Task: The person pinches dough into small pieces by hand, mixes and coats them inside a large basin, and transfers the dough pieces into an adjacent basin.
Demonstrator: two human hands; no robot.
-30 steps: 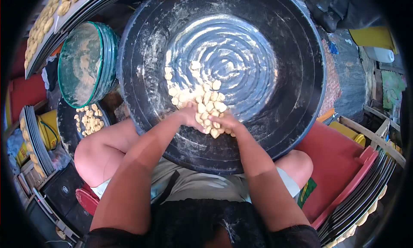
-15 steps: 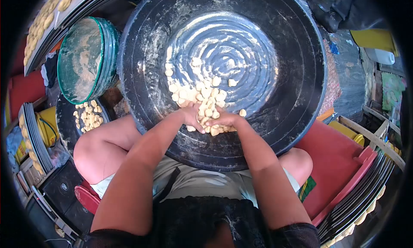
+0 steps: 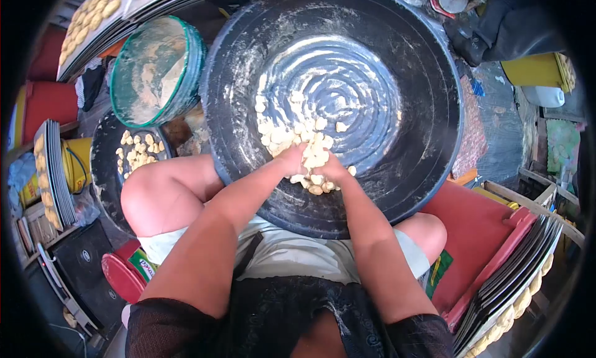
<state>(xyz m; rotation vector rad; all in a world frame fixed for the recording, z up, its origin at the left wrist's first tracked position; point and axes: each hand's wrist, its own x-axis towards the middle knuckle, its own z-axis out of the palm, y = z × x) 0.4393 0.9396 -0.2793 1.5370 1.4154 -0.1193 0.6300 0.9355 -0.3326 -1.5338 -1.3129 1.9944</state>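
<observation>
A wide black basin [image 3: 428,109], dusted with flour, lies across my lap. A pile of small pale dough pieces [image 3: 299,133] is gathered on its near side, with a few strays farther in. My left hand [image 3: 290,159] cups the pile from the left, and my right hand [image 3: 330,169] cups it from the right. Dough pieces are heaped between both hands, and some lie just below them. Most of my fingers are hidden under or behind the pieces.
At the left stands a floury green-rimmed sieve [image 3: 149,72], above a smaller black basin [image 3: 105,165] with more dough pieces. Stacked trays with shaped dough [image 3: 96,19] are at the upper left, with more trays [image 3: 515,290] at the lower right beside a red surface [image 3: 469,240].
The view has shifted slightly, so the left-side objects appear farther right. My hands stay at the pile, their fingers now more covered by dough pieces, and the left thumb no longer shows clearly.
</observation>
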